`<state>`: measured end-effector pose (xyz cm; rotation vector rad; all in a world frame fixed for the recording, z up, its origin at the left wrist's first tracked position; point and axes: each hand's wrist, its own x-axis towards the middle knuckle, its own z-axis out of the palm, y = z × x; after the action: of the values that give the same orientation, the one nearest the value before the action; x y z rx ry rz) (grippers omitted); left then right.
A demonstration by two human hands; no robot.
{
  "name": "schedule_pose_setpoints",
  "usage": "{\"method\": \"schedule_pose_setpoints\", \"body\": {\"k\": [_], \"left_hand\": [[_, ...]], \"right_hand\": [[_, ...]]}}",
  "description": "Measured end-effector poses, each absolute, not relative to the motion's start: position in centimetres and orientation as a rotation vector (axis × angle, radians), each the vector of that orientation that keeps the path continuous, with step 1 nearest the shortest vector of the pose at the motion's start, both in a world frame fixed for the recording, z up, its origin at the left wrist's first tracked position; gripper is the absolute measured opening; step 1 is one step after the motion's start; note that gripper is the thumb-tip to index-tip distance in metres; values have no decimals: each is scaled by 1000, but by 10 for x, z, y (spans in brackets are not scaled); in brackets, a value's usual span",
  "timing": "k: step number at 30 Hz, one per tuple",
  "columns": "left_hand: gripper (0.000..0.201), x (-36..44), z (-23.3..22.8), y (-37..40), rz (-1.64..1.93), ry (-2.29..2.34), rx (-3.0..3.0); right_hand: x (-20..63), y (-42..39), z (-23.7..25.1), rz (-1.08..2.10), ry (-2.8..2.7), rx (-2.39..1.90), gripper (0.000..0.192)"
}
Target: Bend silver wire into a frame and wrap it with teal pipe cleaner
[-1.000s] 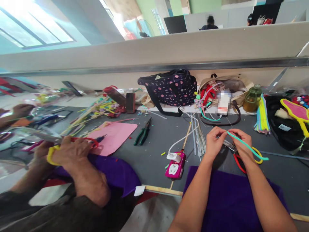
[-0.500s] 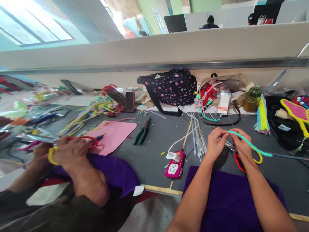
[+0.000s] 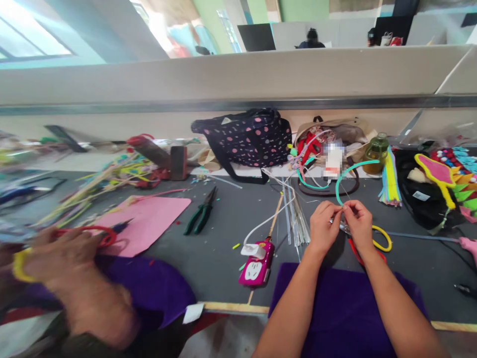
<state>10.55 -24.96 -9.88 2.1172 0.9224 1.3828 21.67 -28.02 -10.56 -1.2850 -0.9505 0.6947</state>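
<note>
My left hand point(image 3: 323, 224) and my right hand point(image 3: 358, 224) meet fingertip to fingertip above the table, both pinched. Between them is the lower end of a bendy turquoise strip point(image 3: 338, 186), which arcs up and to the right; its exact kind is unclear. The pinched end itself is hidden by my fingers. Scissors point(image 3: 387, 238) with red and yellow handles lie under my right hand, partly covered. A purple cloth point(image 3: 346, 308) spreads beneath my forearms. Left of my left hand lies a bundle of thin clear and silvery strips point(image 3: 298, 214).
A pink power strip point(image 3: 257, 268) with a white plug and green-handled pliers point(image 3: 201, 214) lie to the left. Behind stand a dark patterned bag point(image 3: 249, 141) and a green jar point(image 3: 375, 151). At far left, a co-worker's hand point(image 3: 70, 253) is by red-and-yellow scissors handles, over pink foam point(image 3: 160, 219).
The turquoise strip lay across my right hand, pointing right; now it curves upward beyond my fingers. The view has turned slightly right. Both hands still pinch close together.
</note>
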Motion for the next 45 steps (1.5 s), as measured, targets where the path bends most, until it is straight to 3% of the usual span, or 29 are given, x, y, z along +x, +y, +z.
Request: {"method": "schedule_pose_setpoints", "body": {"k": [17, 31, 45], "left_hand": [[17, 110, -99, -251, 1350, 889, 2060], [25, 106, -94, -249, 1170, 742, 1470], [23, 106, -89, -253, 1139, 627, 1578]], "right_hand": [[220, -275, -105, 739, -854, -1195, 16], [227, -278, -93, 1175, -603, -876, 15], [234, -279, -96, 1295, -556, -917, 24]]}}
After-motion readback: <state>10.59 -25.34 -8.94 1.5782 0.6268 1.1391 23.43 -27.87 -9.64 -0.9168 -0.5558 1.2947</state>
